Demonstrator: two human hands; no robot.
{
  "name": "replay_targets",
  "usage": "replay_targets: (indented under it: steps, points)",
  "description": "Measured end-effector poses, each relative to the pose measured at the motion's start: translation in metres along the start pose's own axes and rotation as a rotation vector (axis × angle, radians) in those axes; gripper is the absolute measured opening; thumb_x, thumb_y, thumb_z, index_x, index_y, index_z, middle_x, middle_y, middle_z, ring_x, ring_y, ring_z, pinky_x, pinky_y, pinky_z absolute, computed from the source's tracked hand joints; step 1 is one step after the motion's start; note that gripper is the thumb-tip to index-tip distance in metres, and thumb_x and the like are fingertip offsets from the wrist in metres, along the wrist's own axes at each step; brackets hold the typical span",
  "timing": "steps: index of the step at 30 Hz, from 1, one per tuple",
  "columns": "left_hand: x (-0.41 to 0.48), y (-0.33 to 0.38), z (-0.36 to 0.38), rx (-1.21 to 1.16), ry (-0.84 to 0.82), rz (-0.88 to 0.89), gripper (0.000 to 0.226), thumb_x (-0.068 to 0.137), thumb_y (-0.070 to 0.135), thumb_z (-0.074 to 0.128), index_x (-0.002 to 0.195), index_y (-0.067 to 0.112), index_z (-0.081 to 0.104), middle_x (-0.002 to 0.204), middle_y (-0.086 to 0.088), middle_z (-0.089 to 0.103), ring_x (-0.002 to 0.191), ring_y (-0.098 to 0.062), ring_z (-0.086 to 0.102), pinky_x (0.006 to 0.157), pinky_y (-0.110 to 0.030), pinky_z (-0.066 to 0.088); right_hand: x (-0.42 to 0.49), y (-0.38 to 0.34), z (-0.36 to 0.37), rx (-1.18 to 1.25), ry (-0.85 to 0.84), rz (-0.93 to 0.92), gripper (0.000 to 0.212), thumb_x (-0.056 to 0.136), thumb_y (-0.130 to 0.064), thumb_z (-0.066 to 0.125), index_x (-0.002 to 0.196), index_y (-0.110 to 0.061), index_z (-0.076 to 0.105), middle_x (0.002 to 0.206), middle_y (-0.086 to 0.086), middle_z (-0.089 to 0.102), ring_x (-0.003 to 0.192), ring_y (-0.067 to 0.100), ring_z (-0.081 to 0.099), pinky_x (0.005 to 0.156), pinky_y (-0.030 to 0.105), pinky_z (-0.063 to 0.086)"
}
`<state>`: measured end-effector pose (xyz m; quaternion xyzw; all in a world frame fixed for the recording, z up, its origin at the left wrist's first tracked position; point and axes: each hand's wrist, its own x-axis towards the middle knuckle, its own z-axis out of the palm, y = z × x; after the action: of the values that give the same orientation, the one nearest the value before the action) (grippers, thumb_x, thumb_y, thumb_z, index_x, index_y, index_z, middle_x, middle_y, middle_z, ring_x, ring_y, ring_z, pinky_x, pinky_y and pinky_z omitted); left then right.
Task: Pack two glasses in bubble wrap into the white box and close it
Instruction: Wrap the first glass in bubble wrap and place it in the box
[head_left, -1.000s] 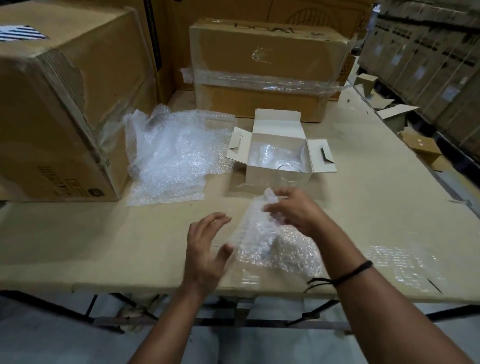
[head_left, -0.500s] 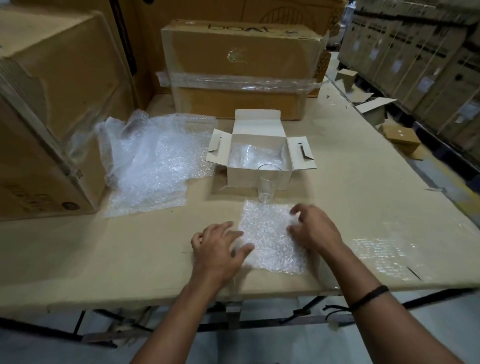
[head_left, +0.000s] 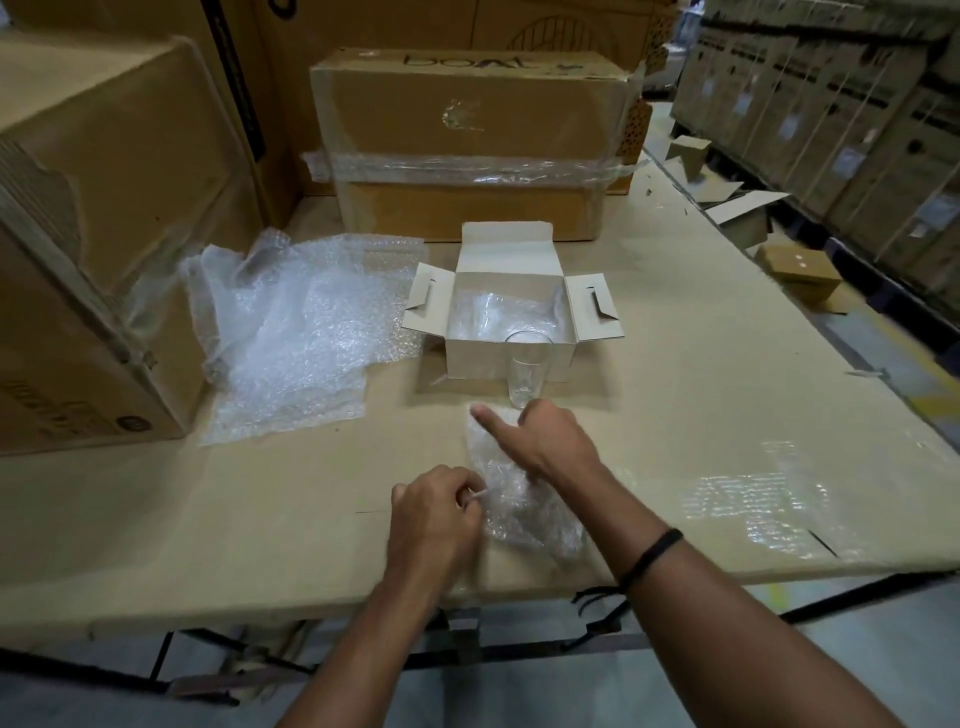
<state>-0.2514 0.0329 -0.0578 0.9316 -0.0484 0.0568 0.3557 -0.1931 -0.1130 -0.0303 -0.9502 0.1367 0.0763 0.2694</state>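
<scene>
The white box (head_left: 478, 358) stands open mid-table, its flaps spread, with a bubble-wrapped item (head_left: 488, 317) inside. A bare clear glass (head_left: 527, 371) stands upright on the table against the box's front wall. Just in front of the glass lies a small bubble wrap sheet (head_left: 524, 509), now wrinkled. My left hand (head_left: 436, 514) pinches the sheet's near left edge. My right hand (head_left: 550, 441) lies on the sheet's far part, index finger stretched out to its far left corner, a little short of the glass.
A heap of loose bubble wrap (head_left: 301, 332) lies left of the box. Large cardboard cartons stand at the left (head_left: 104, 234) and behind the box (head_left: 467, 145). A transparent plastic patch (head_left: 753, 499) lies at the right. The table edge (head_left: 311, 597) runs under my wrists.
A second ago my right hand held the sheet up, then both hands spread it flat. Now my left hand has curled onto its edge and the sheet is wrinkled.
</scene>
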Motion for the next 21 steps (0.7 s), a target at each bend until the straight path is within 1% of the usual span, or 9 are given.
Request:
replay_targets:
  steps: [2, 4, 7, 9, 12, 14, 16, 19, 21]
  points:
    - [-0.006, -0.003, 0.004, -0.021, 0.021, 0.083, 0.013, 0.076, 0.018, 0.069, 0.079, 0.030, 0.068, 0.068, 0.017, 0.053, 0.071, -0.011, 0.056, 0.077, -0.038, 0.041, 0.002, -0.009, 0.002, -0.036, -0.054, 0.007, 0.073, 0.071, -0.082, 0.054, 0.086, -0.010, 0.054, 0.076, 0.004, 0.061, 0.066, 0.021, 0.059, 0.052, 0.030, 0.039]
    - [-0.012, -0.005, 0.006, -0.036, 0.093, 0.081, 0.013, 0.076, 0.041, 0.065, 0.087, 0.033, 0.065, 0.072, 0.017, 0.053, 0.074, -0.012, 0.056, 0.073, -0.035, 0.036, 0.006, -0.010, 0.003, -0.061, -0.084, 0.016, 0.041, 0.077, -0.046, 0.071, 0.088, -0.010, 0.053, 0.087, 0.008, 0.066, 0.072, 0.025, 0.062, 0.057, 0.030, 0.045]
    - [-0.016, -0.002, 0.008, 0.102, 0.043, -0.056, 0.061, 0.066, 0.080, 0.047, 0.110, 0.039, 0.051, 0.091, 0.016, 0.052, 0.088, -0.012, 0.050, 0.079, -0.035, 0.032, 0.011, -0.004, -0.003, 0.272, -0.138, 0.092, 0.012, 0.081, -0.008, 0.055, 0.092, -0.003, 0.058, 0.079, 0.014, 0.065, 0.058, 0.025, 0.063, 0.049, 0.026, 0.048]
    - [-0.015, 0.002, 0.012, 0.138, -0.026, -0.041, 0.058, 0.070, 0.072, 0.055, 0.117, 0.039, 0.048, 0.097, 0.015, 0.054, 0.093, -0.013, 0.050, 0.079, -0.033, 0.030, 0.011, 0.003, -0.006, 0.670, -0.248, 0.175, 0.015, 0.083, 0.003, 0.046, 0.090, 0.002, 0.059, 0.068, 0.016, 0.058, 0.041, 0.022, 0.054, 0.040, 0.024, 0.043]
    - [-0.014, -0.002, 0.020, 0.106, -0.061, 0.086, 0.035, 0.072, 0.019, 0.066, 0.103, 0.035, 0.064, 0.084, 0.014, 0.057, 0.083, -0.017, 0.057, 0.071, -0.032, 0.027, 0.013, 0.023, -0.008, 0.840, -0.248, 0.197, 0.009, 0.083, 0.003, 0.049, 0.084, -0.001, 0.057, 0.068, 0.019, 0.050, 0.043, 0.020, 0.042, 0.044, 0.025, 0.032]
    - [-0.011, -0.011, 0.022, 0.150, -0.080, 0.111, 0.036, 0.067, 0.013, 0.062, 0.094, 0.036, 0.070, 0.082, 0.014, 0.057, 0.079, -0.016, 0.056, 0.069, -0.031, 0.025, 0.016, 0.038, -0.011, 0.747, -0.171, 0.167, 0.016, 0.084, 0.000, 0.058, 0.098, -0.006, 0.060, 0.072, 0.020, 0.060, 0.046, 0.024, 0.052, 0.043, 0.026, 0.039]
    - [-0.008, -0.012, 0.018, 0.225, -0.089, 0.136, 0.035, 0.070, 0.024, 0.053, 0.096, 0.039, 0.072, 0.087, 0.015, 0.055, 0.085, -0.014, 0.051, 0.073, -0.032, 0.024, 0.017, 0.053, -0.015, 0.505, -0.078, 0.086, 0.038, 0.081, -0.006, 0.068, 0.115, -0.019, 0.056, 0.081, 0.011, 0.067, 0.055, 0.022, 0.062, 0.047, 0.025, 0.045]
    - [-0.008, -0.012, 0.012, 0.273, -0.209, 0.143, 0.046, 0.076, 0.052, 0.034, 0.109, 0.045, 0.066, 0.099, 0.019, 0.046, 0.095, -0.007, 0.039, 0.082, -0.030, 0.022, 0.012, 0.067, -0.018, 0.093, 0.074, -0.085, 0.058, 0.079, -0.022, 0.076, 0.131, -0.027, 0.051, 0.116, 0.001, 0.057, 0.096, 0.020, 0.062, 0.078, 0.032, 0.052]
    - [-0.010, -0.009, 0.010, 0.271, -0.222, 0.124, 0.060, 0.076, 0.074, 0.022, 0.108, 0.047, 0.065, 0.101, 0.021, 0.045, 0.097, -0.005, 0.038, 0.084, -0.031, 0.021, 0.003, 0.070, -0.018, -0.101, 0.205, -0.222, 0.055, 0.079, -0.020, 0.074, 0.129, -0.027, 0.053, 0.126, -0.003, 0.052, 0.110, 0.020, 0.055, 0.087, 0.036, 0.050]
